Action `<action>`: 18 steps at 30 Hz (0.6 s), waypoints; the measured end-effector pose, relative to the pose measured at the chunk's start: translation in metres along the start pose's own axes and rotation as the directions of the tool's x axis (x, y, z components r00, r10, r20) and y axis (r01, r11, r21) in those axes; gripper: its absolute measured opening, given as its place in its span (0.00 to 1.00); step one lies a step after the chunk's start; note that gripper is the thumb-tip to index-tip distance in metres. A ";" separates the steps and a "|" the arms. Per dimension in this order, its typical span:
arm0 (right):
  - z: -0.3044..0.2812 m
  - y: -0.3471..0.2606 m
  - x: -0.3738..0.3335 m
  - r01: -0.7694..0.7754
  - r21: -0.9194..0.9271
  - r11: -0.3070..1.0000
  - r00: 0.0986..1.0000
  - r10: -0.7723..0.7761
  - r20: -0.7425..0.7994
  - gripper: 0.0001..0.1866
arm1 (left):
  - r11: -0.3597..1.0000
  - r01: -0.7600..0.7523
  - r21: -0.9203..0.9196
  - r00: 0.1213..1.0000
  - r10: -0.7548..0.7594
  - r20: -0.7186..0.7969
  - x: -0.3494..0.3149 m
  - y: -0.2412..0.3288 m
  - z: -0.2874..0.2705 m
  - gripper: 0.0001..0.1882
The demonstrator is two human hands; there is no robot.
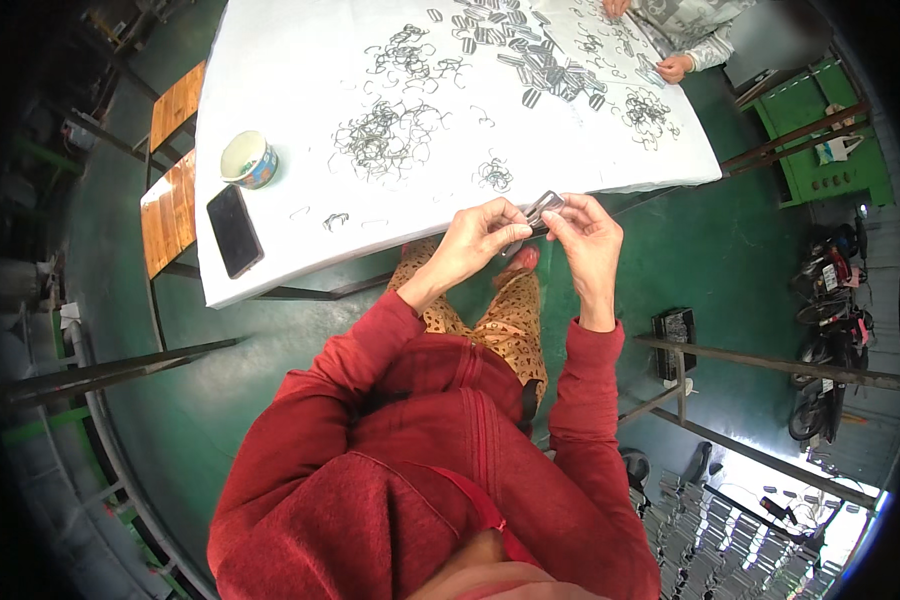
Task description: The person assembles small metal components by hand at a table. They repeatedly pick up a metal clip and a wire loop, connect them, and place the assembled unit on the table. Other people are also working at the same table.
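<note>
At the table's near edge, my left hand (478,240) and my right hand (588,240) come together, both with pinched fingers. Between them they hold a small flat grey metal piece with slots (544,206), which looks like a buckle. Its lower part is partly covered by my fingers, and I cannot make out whether a wire bit is held with it. Just beyond my hands, a small heap of thin curved wire pieces (494,174) lies on the white-covered table (300,215). A few loose wire pieces (337,221) lie to the left, near the edge.
Larger wire heaps (390,138) spread further back, beside a pile of slotted oval metal pieces (545,62). A paper tub (249,160) and a phone (235,231) sit at the left. Across the table, another person's hand (675,69) rests near more wire pieces (646,115).
</note>
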State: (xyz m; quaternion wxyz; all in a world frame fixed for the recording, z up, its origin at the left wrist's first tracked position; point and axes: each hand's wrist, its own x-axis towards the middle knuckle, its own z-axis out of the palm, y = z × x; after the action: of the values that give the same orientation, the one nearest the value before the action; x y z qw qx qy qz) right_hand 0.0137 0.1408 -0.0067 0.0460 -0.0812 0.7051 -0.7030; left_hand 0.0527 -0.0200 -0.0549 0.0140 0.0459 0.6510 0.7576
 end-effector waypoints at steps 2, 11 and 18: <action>-0.003 0.003 0.002 0.011 0.047 0.999 1.000 -0.010 -0.017 0.12 | 0.995 0.027 0.092 1.000 -0.025 -0.014 0.002 0.007 0.003 0.09; -0.024 0.013 0.016 -0.017 0.229 0.973 0.999 0.028 -0.045 0.11 | 0.973 0.001 0.230 0.985 0.038 -0.165 0.070 -0.021 -0.043 0.13; -0.038 0.022 0.016 -0.058 0.224 0.973 0.997 0.067 -0.030 0.11 | 0.419 -0.040 0.907 0.908 0.395 -0.142 0.177 -0.068 -0.081 0.07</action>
State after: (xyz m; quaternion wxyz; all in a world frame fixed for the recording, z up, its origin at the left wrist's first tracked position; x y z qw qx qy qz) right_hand -0.0101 0.1756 -0.0278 0.0637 -0.0403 0.6247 -0.7772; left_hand -0.1329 -0.0752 -0.1248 -0.2227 0.0024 0.9294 0.2943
